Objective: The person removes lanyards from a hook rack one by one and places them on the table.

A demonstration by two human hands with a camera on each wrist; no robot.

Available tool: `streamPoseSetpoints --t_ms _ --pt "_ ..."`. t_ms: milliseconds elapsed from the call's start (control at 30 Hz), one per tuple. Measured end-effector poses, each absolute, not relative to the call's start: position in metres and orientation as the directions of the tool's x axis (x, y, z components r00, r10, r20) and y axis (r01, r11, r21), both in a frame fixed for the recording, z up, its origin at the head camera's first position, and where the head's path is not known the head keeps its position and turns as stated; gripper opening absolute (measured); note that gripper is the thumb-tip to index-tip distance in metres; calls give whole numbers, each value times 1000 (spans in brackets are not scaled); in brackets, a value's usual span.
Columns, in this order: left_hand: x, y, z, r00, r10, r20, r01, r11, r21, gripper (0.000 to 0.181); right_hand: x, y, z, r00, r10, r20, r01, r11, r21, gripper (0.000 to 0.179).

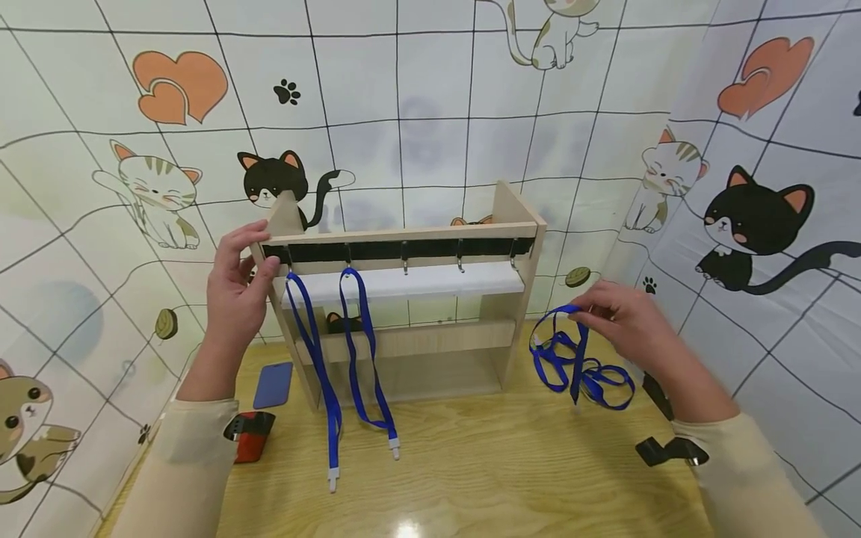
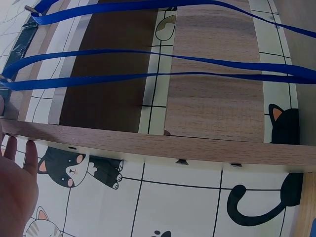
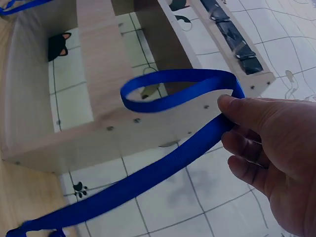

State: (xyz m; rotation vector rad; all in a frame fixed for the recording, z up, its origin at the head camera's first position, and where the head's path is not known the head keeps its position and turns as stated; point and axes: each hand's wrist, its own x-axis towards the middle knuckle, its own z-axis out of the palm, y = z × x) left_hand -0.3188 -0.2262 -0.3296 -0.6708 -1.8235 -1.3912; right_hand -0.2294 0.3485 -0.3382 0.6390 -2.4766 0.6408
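Note:
A wooden shelf rack stands on the table with a row of metal hooks along a black strip. Blue lanyards hang from two left hooks: one lanyard at the far left, another lanyard beside it, white clips down. My left hand grips the rack's upper left corner, thumb in front. To the right of the rack, my right hand pinches a blue lanyard between thumb and fingers, a loop sticking out. More blue strap lies bunched below; how many lanyards cannot be told.
On the table, a blue card holder lies left of the rack. A red object sits nearer, partly behind the left sleeve. Cat-printed cloth walls close in the back and sides.

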Motion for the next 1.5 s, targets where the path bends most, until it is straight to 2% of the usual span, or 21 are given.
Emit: streamPoseSetpoints --t_ms 267,367,500,700,1033,1267,1500 --pt "-321 -225 -330 -594 -27 804 770 271 578 39 -235 335 -371 -755 -374 539 -621 672 -404 22" --pt "-322 -225 -330 -596 -25 803 770 267 579 39 -234 333 -383 -791 -357 498 -593 647 -479 18" --pt "-323 -225 -330 -597 -25 802 769 270 580 39 -230 335 -397 -825 -339 452 -553 648 -524 13" --pt "-322 -225 -328 -585 -32 810 774 274 570 38 -224 346 -410 -844 -379 380 -536 623 -569 15" --pt "-322 -226 -330 -578 -28 815 785 253 565 38 -226 368 -423 -876 -437 203 -476 719 -506 17" --pt "-322 -226 -331 -586 -29 810 780 252 573 38 -234 379 -445 -877 -430 216 -479 750 -456 19" --pt "-323 -226 -332 -589 -29 808 776 259 575 38 -247 391 -474 -878 -408 251 -479 732 -484 33"
